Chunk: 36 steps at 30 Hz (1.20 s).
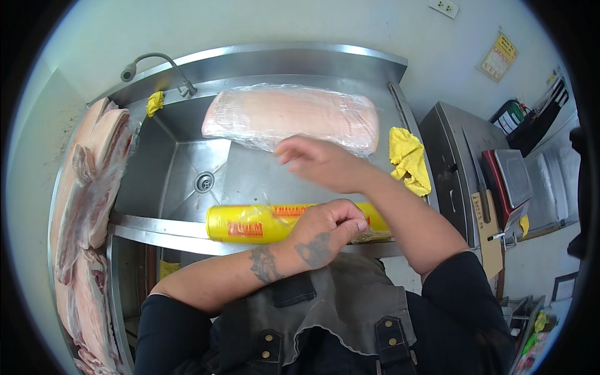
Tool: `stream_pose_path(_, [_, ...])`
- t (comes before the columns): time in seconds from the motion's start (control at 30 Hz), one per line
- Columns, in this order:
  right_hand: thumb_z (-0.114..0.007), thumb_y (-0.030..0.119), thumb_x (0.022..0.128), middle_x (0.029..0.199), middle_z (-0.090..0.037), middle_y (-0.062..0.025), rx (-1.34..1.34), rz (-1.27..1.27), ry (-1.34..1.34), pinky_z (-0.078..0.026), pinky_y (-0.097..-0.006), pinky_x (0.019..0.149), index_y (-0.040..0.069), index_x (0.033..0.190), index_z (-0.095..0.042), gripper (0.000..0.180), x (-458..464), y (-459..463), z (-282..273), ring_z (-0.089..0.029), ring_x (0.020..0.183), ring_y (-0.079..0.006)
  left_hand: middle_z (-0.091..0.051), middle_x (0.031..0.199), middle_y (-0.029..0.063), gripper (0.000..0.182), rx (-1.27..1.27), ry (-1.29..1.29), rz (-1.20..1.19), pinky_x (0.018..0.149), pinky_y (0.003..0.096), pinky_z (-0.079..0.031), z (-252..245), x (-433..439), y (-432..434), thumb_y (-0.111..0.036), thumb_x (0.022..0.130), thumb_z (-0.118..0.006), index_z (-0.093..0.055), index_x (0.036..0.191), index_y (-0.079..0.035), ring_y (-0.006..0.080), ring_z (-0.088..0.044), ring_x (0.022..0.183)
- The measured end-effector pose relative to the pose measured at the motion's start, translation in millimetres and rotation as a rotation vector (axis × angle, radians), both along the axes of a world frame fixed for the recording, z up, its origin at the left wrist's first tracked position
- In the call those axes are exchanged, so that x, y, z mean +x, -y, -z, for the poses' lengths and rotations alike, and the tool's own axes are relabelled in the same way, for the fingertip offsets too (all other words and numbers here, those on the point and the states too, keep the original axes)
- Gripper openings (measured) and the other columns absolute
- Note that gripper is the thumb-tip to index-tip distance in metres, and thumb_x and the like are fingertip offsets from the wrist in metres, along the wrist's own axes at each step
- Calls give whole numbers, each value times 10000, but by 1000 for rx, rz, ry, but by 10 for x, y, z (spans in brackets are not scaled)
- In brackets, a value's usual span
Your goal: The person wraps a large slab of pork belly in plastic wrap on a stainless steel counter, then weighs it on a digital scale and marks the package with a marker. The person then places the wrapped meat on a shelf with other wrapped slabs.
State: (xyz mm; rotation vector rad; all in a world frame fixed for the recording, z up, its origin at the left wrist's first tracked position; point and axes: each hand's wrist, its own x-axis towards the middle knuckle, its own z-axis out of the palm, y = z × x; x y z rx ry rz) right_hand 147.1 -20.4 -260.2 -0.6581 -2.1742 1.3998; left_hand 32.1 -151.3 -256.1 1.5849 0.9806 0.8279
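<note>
My left hand (328, 234), with its tattooed wrist, lies across a yellow roll of cling film (255, 225) at the front edge of the steel sink counter. Its thumb and fingers pinch together at the right part of the roll, where crumpled clear film (372, 234) shows by the fingertips. Above the roll hovers my right hand (323, 161), blurred, its fingers loosely bent and apart with nothing visible in them. Just beyond it a large slab of pale, skin-on meat (290, 112), wrapped in clear film, rests on the counter.
A sink basin (185, 159) with a faucet (159, 56) is at left. Unwrapped meat slabs (89, 197) lie along the far left. Yellow cloths (408, 159) (154, 103) sit on both sides. On the right are a long knife (480, 187) and a red scale (508, 178).
</note>
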Motion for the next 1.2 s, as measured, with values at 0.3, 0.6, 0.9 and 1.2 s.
stream_pose_path(0.3, [-723,195,895,1059,-709,-105,277,362,558,-540,-383,890,47,1195,-659,342,1103,651,12,-698,1007,-252,-749,1012,133,196,263,26,90,867,352,-549,-87,-112,-513,-164,964,-666,-731,1074,-16,262,-710,924])
stream_pose_path(0.6, [-807,231,830,1282,-633,-181,562,770,535,-457,-460,1080,42,1332,-596,577,1319,402,535,-587,1238,-376,-584,1428,213,470,381,-911,-238,1122,464,-433,670,-1656,-1450,-208,902,-728,-630,1334,-52,410,-515,1348])
stream_pose_path(0.9, [-843,294,807,1360,-611,-175,549,780,637,-417,-475,1110,69,1398,-560,692,1291,412,540,-547,1292,-368,-646,1146,173,423,866,-801,-346,996,488,-438,1002,-1632,-450,-254,798,-791,-665,1158,-71,389,-593,1079])
stream_pose_path(1.2, [-669,116,959,967,-725,-124,394,727,296,-540,-374,842,30,1079,-699,151,1171,327,639,-700,930,-285,-662,1235,174,586,588,-777,-306,1063,440,-474,620,-1596,-447,-247,788,-816,-647,1312,-48,365,-612,1108])
